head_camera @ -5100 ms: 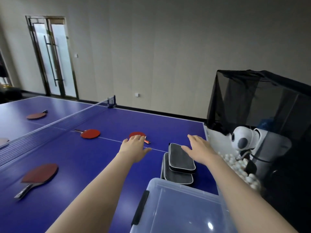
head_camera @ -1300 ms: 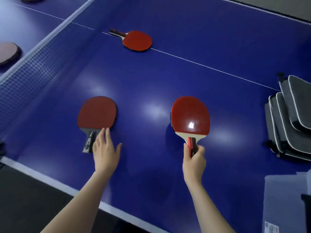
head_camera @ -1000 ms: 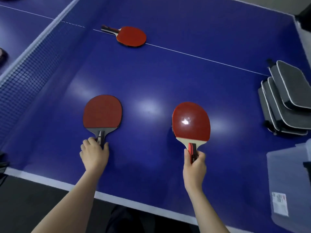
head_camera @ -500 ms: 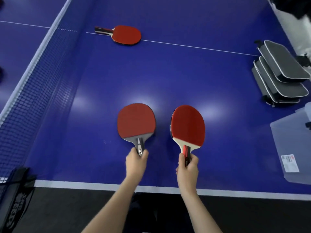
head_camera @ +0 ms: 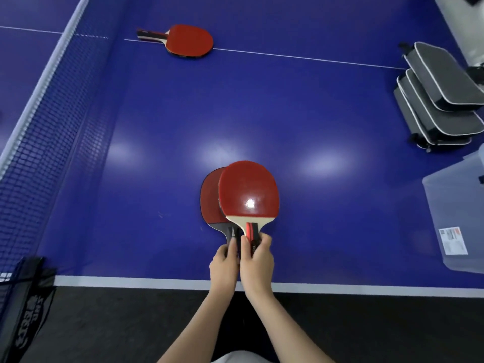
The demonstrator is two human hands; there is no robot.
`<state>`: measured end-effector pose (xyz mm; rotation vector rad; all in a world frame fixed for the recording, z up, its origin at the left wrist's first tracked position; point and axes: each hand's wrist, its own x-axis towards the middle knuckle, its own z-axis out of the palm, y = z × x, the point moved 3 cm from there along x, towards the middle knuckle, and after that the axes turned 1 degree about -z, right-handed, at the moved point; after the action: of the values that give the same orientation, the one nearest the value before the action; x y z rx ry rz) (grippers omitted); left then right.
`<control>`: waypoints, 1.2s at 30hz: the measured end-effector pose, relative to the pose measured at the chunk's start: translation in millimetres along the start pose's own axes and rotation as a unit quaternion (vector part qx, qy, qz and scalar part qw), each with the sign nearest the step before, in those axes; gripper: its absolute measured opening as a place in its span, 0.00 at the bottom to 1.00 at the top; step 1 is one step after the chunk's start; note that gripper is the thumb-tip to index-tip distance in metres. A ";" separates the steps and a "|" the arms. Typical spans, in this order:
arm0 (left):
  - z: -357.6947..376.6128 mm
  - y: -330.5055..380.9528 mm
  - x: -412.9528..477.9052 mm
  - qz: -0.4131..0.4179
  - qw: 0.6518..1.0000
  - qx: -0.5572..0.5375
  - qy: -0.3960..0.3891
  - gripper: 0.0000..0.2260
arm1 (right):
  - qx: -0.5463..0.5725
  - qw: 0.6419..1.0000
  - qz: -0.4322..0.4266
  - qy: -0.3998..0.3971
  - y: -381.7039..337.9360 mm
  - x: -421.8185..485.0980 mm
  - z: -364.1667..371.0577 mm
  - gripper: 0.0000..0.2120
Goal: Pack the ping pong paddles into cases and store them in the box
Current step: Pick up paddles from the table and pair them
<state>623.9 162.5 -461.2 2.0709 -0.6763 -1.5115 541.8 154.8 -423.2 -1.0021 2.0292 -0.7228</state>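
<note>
Paddles, head view: two red-faced, overlapped above the blue table [head_camera: 288,113] near its front edge. Upper paddle [head_camera: 248,191], red handle gripped by right hand [head_camera: 258,260]; lower paddle [head_camera: 209,197], dark handle gripped by left hand [head_camera: 224,263]. Third paddle [head_camera: 190,41] flat beside net [head_camera: 39,121]. Stacked grey cases [head_camera: 440,95] at right; clear box [head_camera: 455,213] near them.

Glossy red rubber paddle [head_camera: 248,191], pale wood neck, sheeny blue table [head_camera: 262,113]

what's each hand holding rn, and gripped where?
Left hand: darker red paddle, by its handle. Right hand: brighter red paddle, by its handle, overlapping the first.
</note>
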 end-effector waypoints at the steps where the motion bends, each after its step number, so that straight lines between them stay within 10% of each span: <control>1: -3.5 -1.7 1.2 -0.029 0.999 -0.042 -0.017 0.23 | -0.003 1.000 -0.004 -0.007 -3.4 0.9 4.6 0.13; 11: -16.0 -2.8 6.9 -0.079 0.971 -0.179 -0.139 0.31 | -0.034 0.998 -0.010 -0.051 -12.3 -7.3 29.8 0.11; 22: -9.9 0.2 10.7 -0.017 0.977 -0.153 -0.144 0.17 | -0.019 0.992 -0.041 -0.117 1.6 1.4 19.4 0.05; 28: -8.7 0.6 10.3 -0.028 0.979 -0.159 -0.124 0.12 | 0.063 0.997 0.039 -0.027 1.7 51.2 -2.5 0.09; 36: -27.7 5.6 11.9 0.006 0.991 -0.081 -0.106 0.14 | 0.041 0.971 0.155 -0.176 -15.1 112.2 9.0 0.18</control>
<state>653.0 153.2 -458.7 1.8015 -0.6196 -1.7353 508.8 52.1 -458.7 -0.6853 1.7725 -0.4237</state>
